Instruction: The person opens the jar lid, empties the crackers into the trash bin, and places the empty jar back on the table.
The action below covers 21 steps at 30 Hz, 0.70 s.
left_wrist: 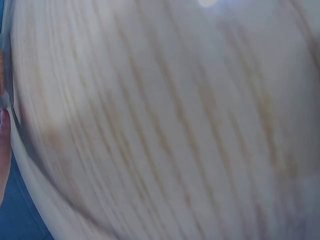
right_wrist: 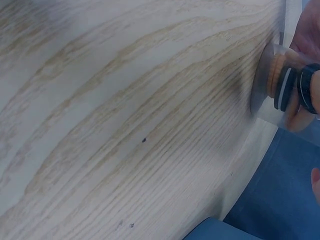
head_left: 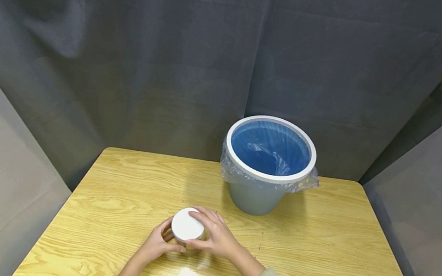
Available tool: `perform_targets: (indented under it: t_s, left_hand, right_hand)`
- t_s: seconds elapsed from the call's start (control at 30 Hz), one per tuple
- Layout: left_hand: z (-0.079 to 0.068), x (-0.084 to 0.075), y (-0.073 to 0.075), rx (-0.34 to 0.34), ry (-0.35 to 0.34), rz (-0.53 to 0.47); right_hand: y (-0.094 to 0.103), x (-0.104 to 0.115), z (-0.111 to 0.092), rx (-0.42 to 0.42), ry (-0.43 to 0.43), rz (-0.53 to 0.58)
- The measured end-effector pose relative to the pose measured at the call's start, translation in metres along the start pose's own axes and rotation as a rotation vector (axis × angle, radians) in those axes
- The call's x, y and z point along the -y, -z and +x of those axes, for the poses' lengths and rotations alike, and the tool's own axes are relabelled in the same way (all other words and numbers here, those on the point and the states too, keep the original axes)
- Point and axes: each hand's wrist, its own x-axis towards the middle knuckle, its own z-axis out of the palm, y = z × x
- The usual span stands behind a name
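A round jar with clear walls (right_wrist: 261, 95) and a white lid (head_left: 185, 224) stands on the wooden table (head_left: 110, 216) near its front. Inside it, the right wrist view shows round tan and black discs that look like biscuits (right_wrist: 286, 82). My left hand (head_left: 156, 243) curls around the jar's left side, thumb at the front. From the right, my right hand (head_left: 217, 236) grips the lid by its edge, fingers over the far rim and thumb at the near side. In the left wrist view only a finger (left_wrist: 4, 150) and a sliver of the jar show at the left edge.
Behind the jar and to its right stands a grey bin (head_left: 255, 198) with a white rim, lined with a clear plastic bag (head_left: 303, 182). A dark grey curtain (head_left: 170, 80) hangs behind the table, with light panels (head_left: 425, 207) on both sides.
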Motion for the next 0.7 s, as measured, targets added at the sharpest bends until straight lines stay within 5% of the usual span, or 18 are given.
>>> perform_targets:
  t_s: [0.7]
  left_hand:
    - [0.0006, 0.0002, 0.0000, 0.011, -0.012, 0.000]
  right_hand:
    - [0.0096, -0.0056, 0.0049, 0.111, 0.012, 0.063]
